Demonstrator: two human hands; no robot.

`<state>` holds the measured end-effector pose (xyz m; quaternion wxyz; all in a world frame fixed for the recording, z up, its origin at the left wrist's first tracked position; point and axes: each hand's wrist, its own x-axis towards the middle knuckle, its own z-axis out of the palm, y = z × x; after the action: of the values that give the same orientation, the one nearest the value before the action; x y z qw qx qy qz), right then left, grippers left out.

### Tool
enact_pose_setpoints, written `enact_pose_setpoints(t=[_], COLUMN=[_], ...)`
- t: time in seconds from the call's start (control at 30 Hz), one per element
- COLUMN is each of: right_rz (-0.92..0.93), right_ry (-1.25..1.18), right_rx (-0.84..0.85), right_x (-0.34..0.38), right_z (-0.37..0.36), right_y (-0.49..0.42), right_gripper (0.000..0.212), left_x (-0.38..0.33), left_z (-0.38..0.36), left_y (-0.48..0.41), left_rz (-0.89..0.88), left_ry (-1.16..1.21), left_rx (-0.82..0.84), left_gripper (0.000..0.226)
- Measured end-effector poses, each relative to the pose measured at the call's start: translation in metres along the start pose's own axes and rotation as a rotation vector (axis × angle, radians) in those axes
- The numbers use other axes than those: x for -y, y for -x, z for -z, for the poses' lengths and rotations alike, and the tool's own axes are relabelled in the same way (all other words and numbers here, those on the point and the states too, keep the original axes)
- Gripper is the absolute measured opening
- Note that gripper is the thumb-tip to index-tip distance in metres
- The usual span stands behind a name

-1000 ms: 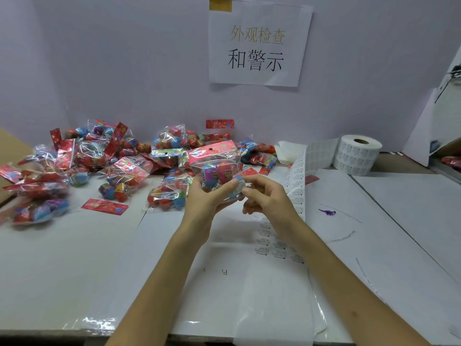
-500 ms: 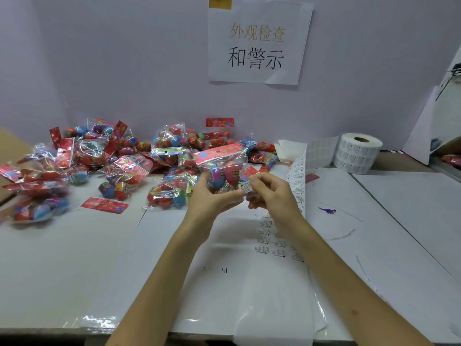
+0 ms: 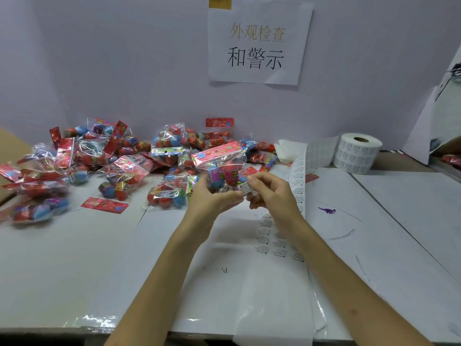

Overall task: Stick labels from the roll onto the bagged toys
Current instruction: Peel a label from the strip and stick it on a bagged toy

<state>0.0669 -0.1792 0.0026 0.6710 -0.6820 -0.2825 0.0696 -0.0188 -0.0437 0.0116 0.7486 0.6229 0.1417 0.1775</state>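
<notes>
While both forearms reached over the table (image 3: pixel 62 258), L hand (image 3: pixel 212 198) gripped a toy bag (image 3: pixel 219 161) from below, fingers curled round its bottom, bag held up off the tabletop w/ pink header on top. R hand (image 3: pixel 269 193) pinched a small white label (image 3: pixel 245 188) btwn thumb & fingers, touching the bag's lower right corner. The label strip (image 3: pixel 296 176) ran just right of R hand, back to the roll (image 3: pixel 358 153) far right. A pile of bags (image 3: pixel 99 158) lay far left; paper sign (image 3: pixel 257 41) on wall.
</notes>
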Motion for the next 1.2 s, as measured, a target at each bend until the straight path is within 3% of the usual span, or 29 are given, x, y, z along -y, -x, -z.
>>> enact_pose_setpoints(t=[0.13, 0.47, 0.57, 0.73, 0.93, 1.2], right_rz=[0.039, -0.001, -0.021, -0.096, -0.060, -0.027], right_ry=[0.174, 0.237, 0.143, -0.037, 0.013, -0.005], right_rx=[-0.030, -0.043, 0.002, 0.044, 0.032, 0.156], right_x=[-0.003, -0.008, -0.006, 0.000, 0.001, 0.002], right_z=[-0.001, -0.003, -0.002, 0.000, 0.000, -0.001], right_y=[0.000, -0.001, -0.001, -0.001, 0.000, 0.002], right_gripper=[0.020, 0.017, 0.015, 0.016, 0.018, 0.019], left_x=[0.003, 0.008, 0.007, 0.002, 0.000, -0.001], left_z=[0.001, -0.003, -0.002, -0.001, -0.003, 0.003], left_y=[0.000, 0.002, 0.001, 0.001, 0.002, 0.000], left_rz=[-0.015, -0.149, -0.118, -0.024, -0.030, 0.005], left_ry=[-0.032, -0.261, -0.177, -0.028, -0.006, 0.087], left_rx=[0.006, -0.023, -0.042, -0.036, -0.048, -0.095], left_gripper=[0.067, 0.059, 0.058, 0.073, 0.061, 0.054])
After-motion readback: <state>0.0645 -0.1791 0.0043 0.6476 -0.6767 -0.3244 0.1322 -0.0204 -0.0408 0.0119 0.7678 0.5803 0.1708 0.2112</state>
